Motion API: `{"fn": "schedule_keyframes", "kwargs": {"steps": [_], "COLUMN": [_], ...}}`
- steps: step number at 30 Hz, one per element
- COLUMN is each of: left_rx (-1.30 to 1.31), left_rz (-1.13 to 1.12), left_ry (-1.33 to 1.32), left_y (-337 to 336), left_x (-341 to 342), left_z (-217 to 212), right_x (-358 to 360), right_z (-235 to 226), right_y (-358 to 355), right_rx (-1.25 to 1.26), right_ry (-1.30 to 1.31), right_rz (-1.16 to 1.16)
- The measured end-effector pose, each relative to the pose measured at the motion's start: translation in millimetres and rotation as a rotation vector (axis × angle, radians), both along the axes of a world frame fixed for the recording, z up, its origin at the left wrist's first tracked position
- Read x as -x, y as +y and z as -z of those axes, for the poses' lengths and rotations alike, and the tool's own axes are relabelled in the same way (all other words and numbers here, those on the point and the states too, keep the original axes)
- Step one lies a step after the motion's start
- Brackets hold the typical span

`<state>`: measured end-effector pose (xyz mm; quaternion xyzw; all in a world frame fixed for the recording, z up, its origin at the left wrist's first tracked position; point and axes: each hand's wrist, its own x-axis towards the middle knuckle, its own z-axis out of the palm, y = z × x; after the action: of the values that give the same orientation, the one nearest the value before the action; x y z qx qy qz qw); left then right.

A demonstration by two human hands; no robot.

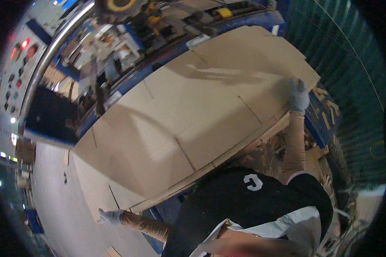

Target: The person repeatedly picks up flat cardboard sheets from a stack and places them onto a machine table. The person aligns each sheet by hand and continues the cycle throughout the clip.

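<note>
A large flat brown cardboard sheet (188, 111) with cut slots and creases fills the middle of the view, lying on a stack of like sheets. My left hand (110, 216), in a pale glove, grips the sheet's near left corner. My right hand (297, 96), also gloved, holds the sheet's right edge near its far corner. Both arms are stretched wide apart along the near side of the sheet.
A blue machine frame (158, 64) with yellow parts runs behind the sheet. A control panel with red lights (19, 55) stands at the far left. Cardboard scraps (326, 111) lie at the right beside a green corrugated wall (351, 64). Grey floor (55, 201) lies lower left.
</note>
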<state>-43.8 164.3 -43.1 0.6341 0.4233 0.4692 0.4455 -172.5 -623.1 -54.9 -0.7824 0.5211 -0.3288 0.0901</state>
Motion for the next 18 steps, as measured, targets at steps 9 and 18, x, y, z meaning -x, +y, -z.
{"fn": "schedule_keyframes", "kwargs": {"steps": [9,18], "left_rx": [0.57,0.15], "left_rz": [0.766,0.328], "left_ry": [-0.81,-0.282], "left_y": [44.4,58.1], "left_x": [8.6,19.3], "left_z": [-62.0,17.4], "right_x": [-5.0,12.6], "right_z": [35.1,-3.3], "right_y": [-40.2,-73.7], "right_rx": [-0.072,-0.606], "right_ry": [-0.306,-1.437], "right_rz": [-0.264,-0.482]}}
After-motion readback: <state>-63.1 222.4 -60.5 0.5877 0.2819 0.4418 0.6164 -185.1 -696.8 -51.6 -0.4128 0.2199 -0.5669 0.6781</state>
